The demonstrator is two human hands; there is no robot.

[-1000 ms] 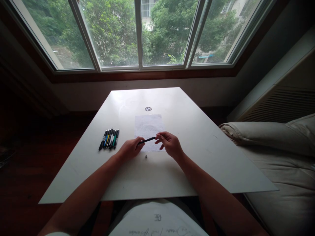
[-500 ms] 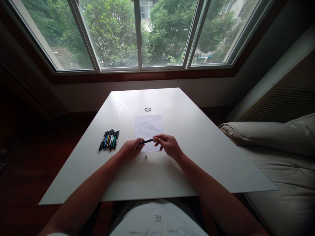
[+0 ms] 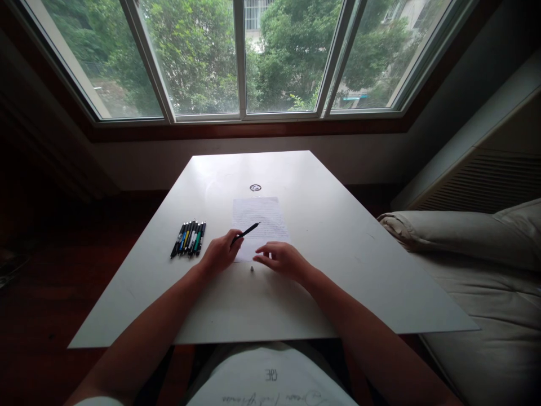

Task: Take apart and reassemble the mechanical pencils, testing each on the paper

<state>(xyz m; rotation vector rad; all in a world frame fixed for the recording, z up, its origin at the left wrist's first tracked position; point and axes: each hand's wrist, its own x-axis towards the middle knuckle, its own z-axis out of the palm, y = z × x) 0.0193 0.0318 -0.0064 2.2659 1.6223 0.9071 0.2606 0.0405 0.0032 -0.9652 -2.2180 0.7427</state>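
My left hand [image 3: 222, 251] grips a dark pen [image 3: 248, 230], whose thin tip points up and to the right over a lined sheet of paper [image 3: 257, 211]. My right hand [image 3: 281, 259] hovers beside it at the sheet's lower edge, fingers apart and nothing between them. Just below its fingertips, a small dark metallic piece [image 3: 252, 269] stands on the white table [image 3: 329, 225]. It looks like a pen's tip cone, though it is too small to be sure. The pen's rear end is hidden inside my left hand.
Left of the paper lies a row of several pens [image 3: 188, 239], mostly black, some with blue, yellow or green. A round dark emblem [image 3: 255, 188] marks the table beyond the sheet. A pale cushioned seat [image 3: 473, 270] flanks the right side, and a window [image 3: 243, 62] is ahead.
My right hand has let go of the pen and moved down toward the small piece. The pen, still in my left hand, has tilted upward, its thin tip now showing.
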